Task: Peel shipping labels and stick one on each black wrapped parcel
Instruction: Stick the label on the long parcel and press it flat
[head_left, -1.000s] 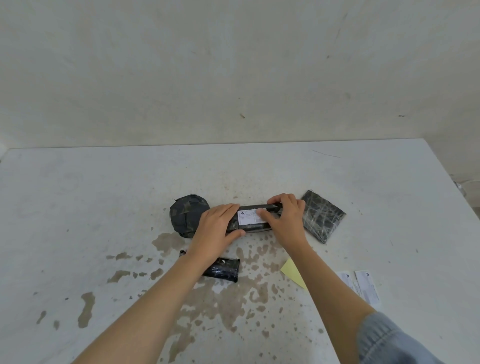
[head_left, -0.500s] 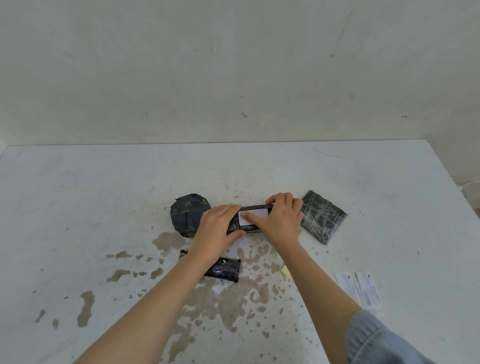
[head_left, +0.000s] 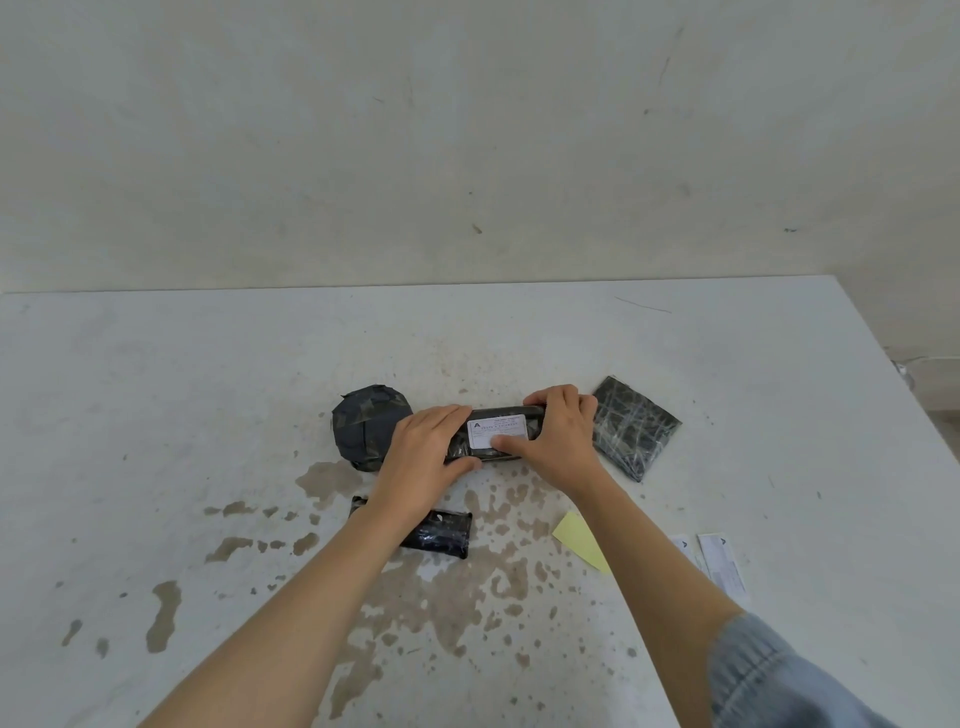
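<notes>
Right hand (head_left: 558, 447) thumb slid leftward on label (head_left: 493, 434)

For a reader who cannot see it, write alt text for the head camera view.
Two bare hands, left hand and right hand, press a white label onto a long black parcel on a stained white table. Three unlabelled black parcels lie around it.

Both forearms reach forward, converging. Left hand (head_left: 423, 464) lies palm-down, fingers curled in a loose grip. Right hand (head_left: 558, 441) arches over, thumb pressing flat.

glossy plastic-wrapped parcel (head_left: 498, 457); matt paper label (head_left: 496, 433); stained matt table (head_left: 208, 395)
</notes>
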